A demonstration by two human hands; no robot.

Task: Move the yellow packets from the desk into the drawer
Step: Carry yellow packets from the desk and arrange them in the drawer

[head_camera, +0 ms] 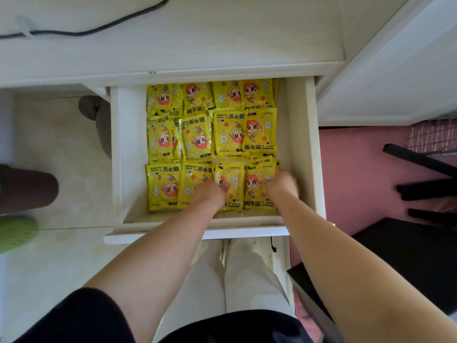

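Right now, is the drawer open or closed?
Open. The drawer is pulled out from under the desk, its yellow packets in plain sight, with the left hand and right hand resting on them.

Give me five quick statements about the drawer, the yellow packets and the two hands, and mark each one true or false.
1. The drawer is pulled open. True.
2. The yellow packets lie in rows on the drawer floor. True.
3. The left hand is resting on the desk top. False: it is down in the drawer, on the front row of packets.
4. A pile of yellow packets sits on the visible desk top. False: only a dark cable shows there.
5. The right hand is on the packets at the front right of the drawer. True.
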